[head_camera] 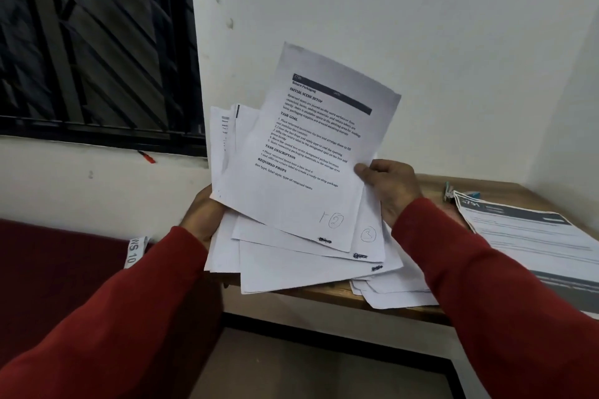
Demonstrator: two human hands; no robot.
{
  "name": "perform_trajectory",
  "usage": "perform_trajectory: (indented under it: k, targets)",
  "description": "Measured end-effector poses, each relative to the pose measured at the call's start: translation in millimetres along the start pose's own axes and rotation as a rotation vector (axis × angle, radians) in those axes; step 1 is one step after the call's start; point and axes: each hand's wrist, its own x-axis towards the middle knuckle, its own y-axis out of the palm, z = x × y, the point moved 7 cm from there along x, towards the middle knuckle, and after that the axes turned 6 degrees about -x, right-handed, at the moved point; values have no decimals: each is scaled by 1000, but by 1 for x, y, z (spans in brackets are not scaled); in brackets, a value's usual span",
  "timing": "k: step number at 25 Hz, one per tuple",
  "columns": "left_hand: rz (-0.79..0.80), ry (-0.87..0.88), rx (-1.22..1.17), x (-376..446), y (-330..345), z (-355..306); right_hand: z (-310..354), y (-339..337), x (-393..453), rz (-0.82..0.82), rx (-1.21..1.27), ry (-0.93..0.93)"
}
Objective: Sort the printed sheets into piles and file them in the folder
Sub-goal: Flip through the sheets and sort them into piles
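A fanned stack of printed sheets (291, 256) is held above the wooden table (327, 293) edge, supported from beneath by the left hand (202, 217), whose fingers are hidden. The top sheet (311, 152), headed "Return Packaging" with "INITIAL SCENE SETUP", "TASK GOAL" and a handwritten circled 2, is pinched at its right edge by the right hand (390, 188). A sheet below is marked 3. More printed pages (531, 236) are seen lying on the table at right.

Both hands, left (202, 214) and right (390, 186), raised, fingers curled.
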Motion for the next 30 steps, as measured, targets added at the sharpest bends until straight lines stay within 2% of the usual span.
perform_trajectory:
  k: [3,6,9,12,16,25,27,30]
  targets:
    - [-24,47,102,4,-14,-2,-8,9,-2,76,35,66]
    - [-15,45,124,6,-15,-2,-6,6,-1,92,17,41]
    - [-15,6,27,7,-16,-3,10,-32,12,-99,-84,-48]
    - [-28,22,18,12,-26,-10,24,-86,24,-294,-62,-61]
    - [-26,45,55,16,-31,-13,32,-116,22,-348,52,-54]
    - [-34,33,73,18,-26,-6,25,-94,17,-101,282,73]
    - [-30,33,84,18,-24,-4,21,-80,14,12,291,137]
    - [-7,49,101,18,-18,-3,9,-37,-4,272,196,252]
